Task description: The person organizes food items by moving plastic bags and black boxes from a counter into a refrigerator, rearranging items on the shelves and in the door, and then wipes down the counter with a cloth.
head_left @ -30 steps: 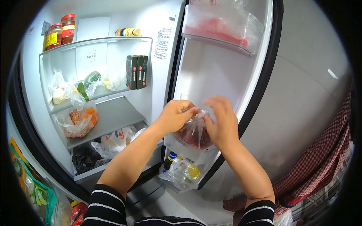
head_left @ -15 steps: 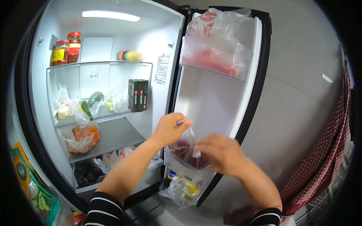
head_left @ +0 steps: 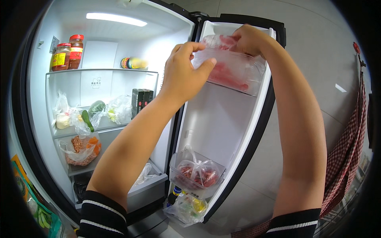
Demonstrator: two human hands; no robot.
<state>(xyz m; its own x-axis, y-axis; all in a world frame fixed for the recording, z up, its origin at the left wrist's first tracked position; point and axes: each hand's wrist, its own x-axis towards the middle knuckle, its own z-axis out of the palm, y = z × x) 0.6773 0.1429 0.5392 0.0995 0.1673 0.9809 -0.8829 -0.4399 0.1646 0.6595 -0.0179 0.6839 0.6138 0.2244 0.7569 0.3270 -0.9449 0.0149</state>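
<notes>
One plastic bag [head_left: 218,41] pokes up from the top door bin [head_left: 256,73], likely light, soft, slippery (best gathered by its upper folds), right hand [head_left: 253,39] at it, can't tell how closed, left hand [head_left: 183,69] empty, thumb and fingers spread.

A red-marked clear bag [head_left: 218,41] protrudes from the upper bin [head_left: 254,73].

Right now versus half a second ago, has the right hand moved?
Yes: the right hand went up along the fridge door, from the lower bin to the upper bin.
</notes>
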